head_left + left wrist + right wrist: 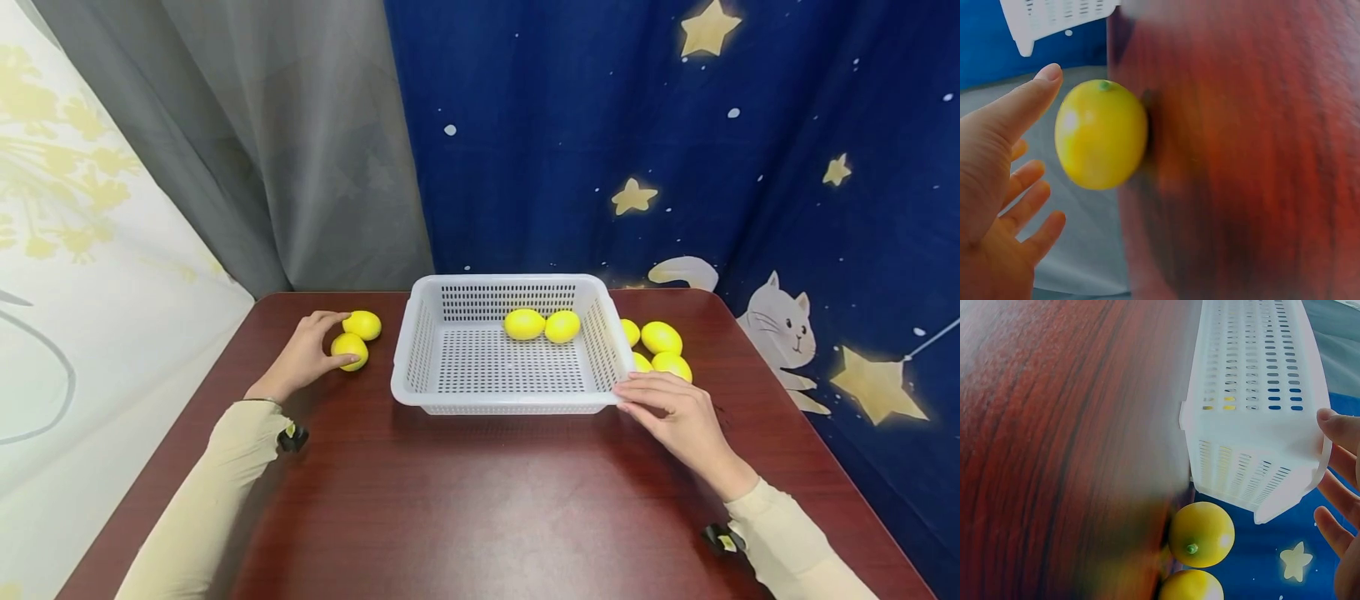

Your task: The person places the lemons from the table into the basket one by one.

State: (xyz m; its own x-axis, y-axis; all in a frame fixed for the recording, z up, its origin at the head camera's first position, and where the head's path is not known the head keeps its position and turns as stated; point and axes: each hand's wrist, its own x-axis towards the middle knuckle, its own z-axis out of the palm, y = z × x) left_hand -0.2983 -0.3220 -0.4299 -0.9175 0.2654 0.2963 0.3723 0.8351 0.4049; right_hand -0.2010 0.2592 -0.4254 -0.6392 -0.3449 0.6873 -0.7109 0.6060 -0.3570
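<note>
At the left of the table, my left hand [306, 354] reaches round the nearer of two lemons [349, 352], thumb and fingers spread. In the left wrist view a gap shows between the thumb and that lemon [1101, 134]. The other lemon [362, 325] lies just behind it, by the fingertips. A white perforated plastic basket [502, 398] stands mid-table with two lemons [524, 324] side by side inside. My right hand [678, 412] grips the basket's near right corner; the thumb [1335, 425] lies on the rim in the right wrist view, the fingers beyond it.
Several lemons [662, 338] lie together right of the basket, partly hidden by its wall and my right hand. Behind the dark red wooden table [480, 508] hang a grey curtain [330, 150] and a blue star-patterned curtain [540, 150].
</note>
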